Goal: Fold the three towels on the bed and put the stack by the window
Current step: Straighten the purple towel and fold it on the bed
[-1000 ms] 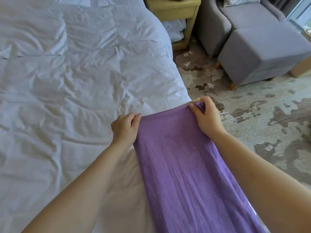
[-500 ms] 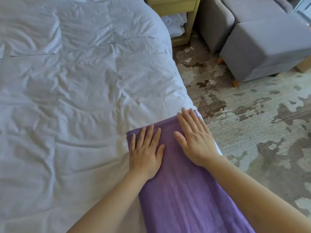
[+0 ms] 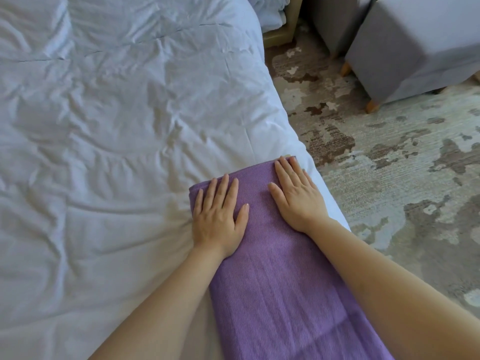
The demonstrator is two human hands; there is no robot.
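The only holder in sight is a wooden bedside stand [image 3: 284, 35] at the top of the view. Its open lower shelf has pale bunched cloth [image 3: 270, 9] in it, cut off by the frame edge.

The purple towel [image 3: 280, 281] lies on the white bed [image 3: 104, 126] as a long folded strip. It runs along the bed's right side, from the bottom of the view up to a straight far edge. A thin pale sliver shows at that edge's right corner; what it is cannot be told.

The left hand [image 3: 218, 219] lies flat, palm down, on the towel's left side near the far edge. Its fingers are straight and slightly spread, and it holds nothing. The right hand [image 3: 298, 196] is also flat, palm down, on the towel's right side. Its fingers are straight and close together, with the tips reaching the far edge, and it grips nothing. The two hands are apart, with bare towel between them.

Beyond the bed's edge is a patchy grey and brown rug [image 3: 389, 178]. A grey ottoman [image 3: 410, 42] on wooden feet stands on it, beside part of a grey armchair [image 3: 335, 19].
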